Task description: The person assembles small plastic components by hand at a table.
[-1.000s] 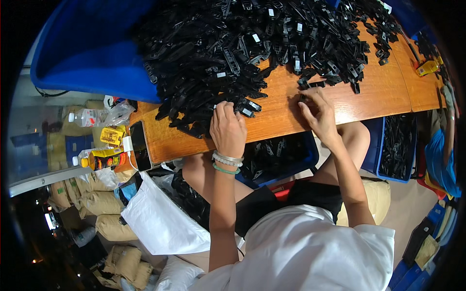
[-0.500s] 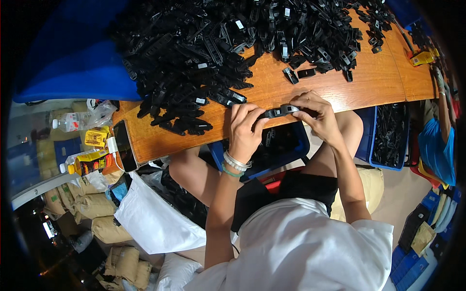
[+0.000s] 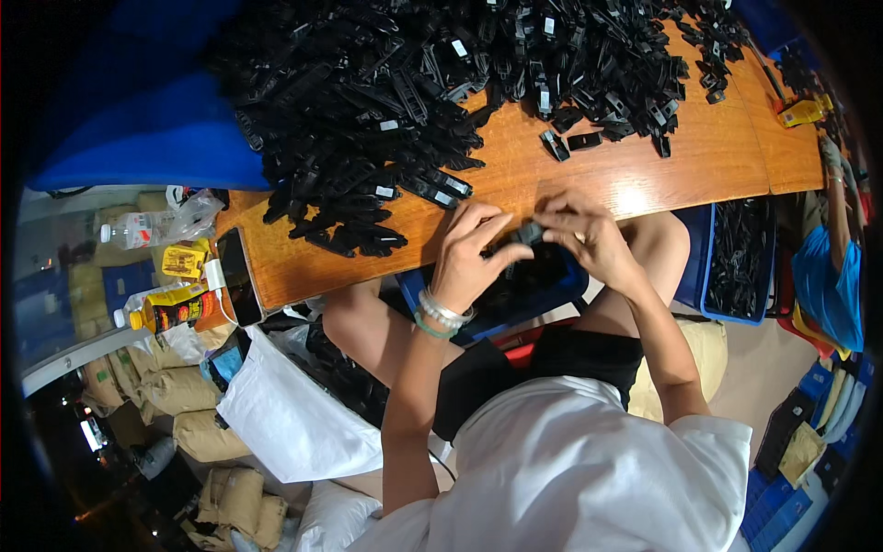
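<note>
My left hand (image 3: 472, 253) and my right hand (image 3: 589, 236) meet over my lap, just off the table's near edge, and together pinch one small black plastic part (image 3: 527, 233). Below them a blue bin (image 3: 566, 296) on my knees holds more black parts. A big heap of the same black plastic parts (image 3: 432, 83) covers the far side of the wooden table (image 3: 699, 166). A few loose parts (image 3: 570, 143) lie apart from the heap, nearer to my hands. Bead bracelets ring my left wrist.
A dark phone (image 3: 241, 276) lies on the table's left corner, beside a yellow bottle (image 3: 170, 308) and a clear water bottle (image 3: 138, 230). A second blue bin (image 3: 736, 262) of black parts stands at my right. A white bag (image 3: 294, 419) and sacks sit lower left. Another person's blue sleeve (image 3: 828, 285) shows far right.
My hands left the heap's edge on the table, drew back toward my lap with a black part, and now hold it together over the blue bin.
</note>
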`<state>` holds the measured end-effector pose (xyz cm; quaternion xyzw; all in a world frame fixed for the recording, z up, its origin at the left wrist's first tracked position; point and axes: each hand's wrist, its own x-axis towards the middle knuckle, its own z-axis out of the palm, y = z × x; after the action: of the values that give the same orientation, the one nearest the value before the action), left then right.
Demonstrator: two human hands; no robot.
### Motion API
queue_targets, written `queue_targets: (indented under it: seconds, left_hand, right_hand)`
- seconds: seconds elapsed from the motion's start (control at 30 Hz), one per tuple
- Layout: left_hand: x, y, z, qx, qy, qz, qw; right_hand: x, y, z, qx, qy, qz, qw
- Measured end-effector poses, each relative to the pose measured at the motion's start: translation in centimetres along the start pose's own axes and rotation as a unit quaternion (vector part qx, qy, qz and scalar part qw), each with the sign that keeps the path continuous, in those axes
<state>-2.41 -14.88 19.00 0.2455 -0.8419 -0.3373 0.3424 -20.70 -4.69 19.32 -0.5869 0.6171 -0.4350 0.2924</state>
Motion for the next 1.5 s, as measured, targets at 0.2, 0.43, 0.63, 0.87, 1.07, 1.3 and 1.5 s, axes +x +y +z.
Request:
queue_targets:
  seconds: [0.2, 0.43, 0.63, 0.87, 1.07, 1.3, 1.5]
  left_hand:
    - [0.1, -1.4, -2.1, 0.296, 0.081, -0.007, 0.952]
    - [-2.7, -0.3, -0.2, 0.248, 0.085, -0.010, 0.965]
    - [-3.7, 0.0, -1.2, 0.210, 0.134, -0.084, 0.965]
    - [-1.4, 0.1, -1.0, 0.088, 0.023, -0.055, 0.994]
    - [-1.1, -0.4, -1.1, 0.090, 0.006, -0.035, 0.995]
    - [-0.8, -0.7, -1.5, 0.059, -0.017, -0.034, 0.998]
    - [-0.2, -0.6, -1.6, 0.041, -0.056, -0.001, 0.998]
  right_hand:
    - [3.4, 0.5, -1.0, -0.251, 0.217, -0.035, 0.943]
    - [4.9, 1.8, 1.0, -0.360, 0.248, -0.082, 0.896]
    - [2.9, 1.1, 1.2, -0.106, 0.255, -0.014, 0.961]
    - [1.5, -0.8, 0.6, 0.123, 0.026, 0.091, 0.988]
    - [1.4, -0.3, 0.0, -0.005, -0.013, 0.018, 1.000]
    - [1.2, 0.4, 1.0, -0.048, 0.042, -0.050, 0.997]
    - [1.5, -0.6, 1.9, -0.102, 0.036, -0.090, 0.990]
